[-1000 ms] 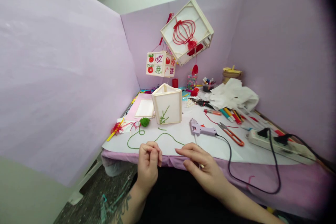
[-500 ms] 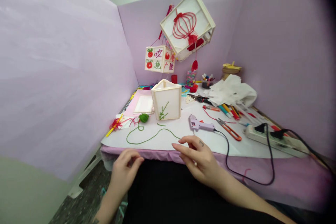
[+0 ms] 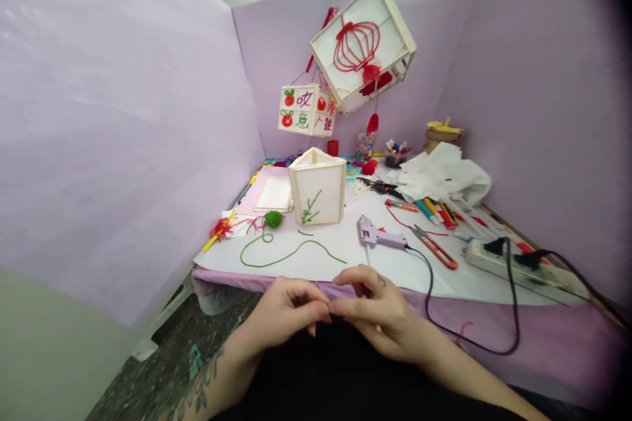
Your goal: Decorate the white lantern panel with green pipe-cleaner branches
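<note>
In front of my lap, at the table's front edge, my left hand (image 3: 291, 309) and my right hand (image 3: 378, 309) meet at the fingertips. The left fingers are pinched together; whatever is between them is too small to make out. My right hand has its fingers curved and partly apart, and its fingertips are close to the left ones. Beyond them stands a white three-sided lantern (image 3: 318, 191) with green twig shapes on its front. A green yarn strand (image 3: 276, 264) curls over the white sheet from a green yarn ball (image 3: 273, 219). A short green piece (image 3: 305, 233) lies below the lantern.
A glue gun (image 3: 382, 235), orange-handled scissors (image 3: 434, 247) and a power strip (image 3: 523, 270) with black cables lie at the right. Crumpled white material (image 3: 442, 174) is behind them. Two decorated lanterns (image 3: 363, 46) hang above. Red yarn (image 3: 223, 227) lies at the left.
My left hand has moved right and up to meet my right hand at the fingertips. The right hand has shifted slightly, its fingers more curled. The view has moved a little.
</note>
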The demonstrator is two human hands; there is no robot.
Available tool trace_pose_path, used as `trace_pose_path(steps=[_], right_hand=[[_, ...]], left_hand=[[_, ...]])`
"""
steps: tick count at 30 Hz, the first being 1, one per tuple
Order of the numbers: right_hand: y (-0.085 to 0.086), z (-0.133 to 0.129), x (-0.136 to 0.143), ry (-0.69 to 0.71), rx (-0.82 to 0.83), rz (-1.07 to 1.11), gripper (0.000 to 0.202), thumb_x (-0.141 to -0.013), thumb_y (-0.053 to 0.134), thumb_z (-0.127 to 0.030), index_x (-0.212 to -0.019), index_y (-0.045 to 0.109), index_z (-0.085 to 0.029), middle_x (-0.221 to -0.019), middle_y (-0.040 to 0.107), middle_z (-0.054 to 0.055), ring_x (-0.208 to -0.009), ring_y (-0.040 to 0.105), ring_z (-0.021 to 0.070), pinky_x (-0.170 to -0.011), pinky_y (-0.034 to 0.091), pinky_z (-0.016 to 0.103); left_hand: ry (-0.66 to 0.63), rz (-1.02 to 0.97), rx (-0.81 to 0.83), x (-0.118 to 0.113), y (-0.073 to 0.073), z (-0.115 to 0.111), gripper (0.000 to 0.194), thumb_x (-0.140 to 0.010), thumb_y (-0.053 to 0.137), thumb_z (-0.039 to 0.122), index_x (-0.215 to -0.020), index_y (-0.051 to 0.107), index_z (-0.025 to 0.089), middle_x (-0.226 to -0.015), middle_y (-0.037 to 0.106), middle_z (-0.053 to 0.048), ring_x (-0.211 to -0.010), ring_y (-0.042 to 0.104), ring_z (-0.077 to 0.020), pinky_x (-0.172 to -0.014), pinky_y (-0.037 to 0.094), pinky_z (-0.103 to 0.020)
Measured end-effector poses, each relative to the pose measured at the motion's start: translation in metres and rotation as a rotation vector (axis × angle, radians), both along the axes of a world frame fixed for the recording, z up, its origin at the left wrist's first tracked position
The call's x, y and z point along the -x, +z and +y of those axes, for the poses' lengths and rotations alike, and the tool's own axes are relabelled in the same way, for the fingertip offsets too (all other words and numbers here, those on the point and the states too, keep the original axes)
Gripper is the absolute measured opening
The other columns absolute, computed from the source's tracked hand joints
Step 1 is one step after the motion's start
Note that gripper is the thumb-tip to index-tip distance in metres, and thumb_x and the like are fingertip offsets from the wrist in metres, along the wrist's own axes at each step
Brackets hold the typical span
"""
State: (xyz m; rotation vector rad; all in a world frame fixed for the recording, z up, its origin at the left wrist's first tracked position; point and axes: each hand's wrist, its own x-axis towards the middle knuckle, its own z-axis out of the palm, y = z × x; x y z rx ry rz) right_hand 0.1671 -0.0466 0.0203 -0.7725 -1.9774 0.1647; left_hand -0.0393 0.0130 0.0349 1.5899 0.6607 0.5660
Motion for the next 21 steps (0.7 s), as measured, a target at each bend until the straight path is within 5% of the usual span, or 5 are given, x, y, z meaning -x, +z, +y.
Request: trace_pose_path(steps=[5, 14, 17, 19, 21], right_hand=[[0.0, -0.003, -0.002, 0.202, 0.184, 0.157, 0.028, -0.095, 0.051, -0.022, -0.115, 0.068, -0.03, -0.107, 0.056, 0.008, -0.08, 0.057, 0.0134, -0.069, 0.052, 0.026], [-0.01, -0.002, -0.001, 0.314, 0.279, 0.237, 0.028, -0.097, 0.05, -0.038, -0.118, 0.068, -0.034, -0.112, 0.056, 0.007, -0.075, 0.053, 0.0125, -0.067, 0.05, 0.027], [-0.008, -0.001, -0.003, 0.238, 0.254, 0.255, 0.03, -0.097, 0.049, -0.033, -0.123, 0.065, -0.036, -0.115, 0.054, 0.007, -0.078, 0.052, 0.0134, -0.069, 0.049, 0.028], [-0.006, -0.001, -0.004, 0.132, 0.244, 0.246, 0.032, -0.098, 0.048, -0.028, -0.124, 0.064, -0.035, -0.114, 0.054, 0.007, -0.08, 0.052, 0.0138, -0.071, 0.049, 0.029], [-0.005, 0.0, -0.002, 0.047, 0.252, 0.207, 0.032, -0.098, 0.047, -0.027, -0.124, 0.064, -0.033, -0.112, 0.054, 0.007, -0.083, 0.053, 0.0149, -0.073, 0.05, 0.029]], left_hand=[[-0.072, -0.154, 0.111, -0.003, -0.003, -0.006, 0.032, -0.076, 0.074, 0.047, -0.073, 0.073, 0.015, -0.06, 0.069, -0.006, -0.039, 0.052, -0.0084, -0.038, 0.034, -0.018], [-0.065, -0.286, 0.359, -0.013, -0.013, -0.014, 0.039, -0.072, 0.075, 0.051, -0.065, 0.061, 0.015, -0.047, 0.056, 0.002, -0.028, 0.038, -0.0035, -0.028, 0.021, -0.014], [0.125, -0.207, 0.047, -0.016, -0.013, -0.013, 0.027, -0.085, 0.064, 0.042, -0.075, 0.062, 0.017, -0.051, 0.056, 0.003, -0.035, 0.043, -0.005, -0.033, 0.032, -0.014], [0.299, -0.109, -0.376, -0.016, -0.012, -0.012, 0.012, -0.089, 0.06, 0.026, -0.093, 0.067, 0.018, -0.073, 0.068, -0.003, -0.056, 0.061, -0.0106, -0.049, 0.05, -0.019], [0.363, -0.088, -0.769, -0.016, -0.013, -0.011, 0.027, -0.088, 0.058, 0.013, -0.112, 0.066, 0.021, -0.1, 0.071, -0.009, -0.084, 0.068, -0.0163, -0.071, 0.058, -0.027]])
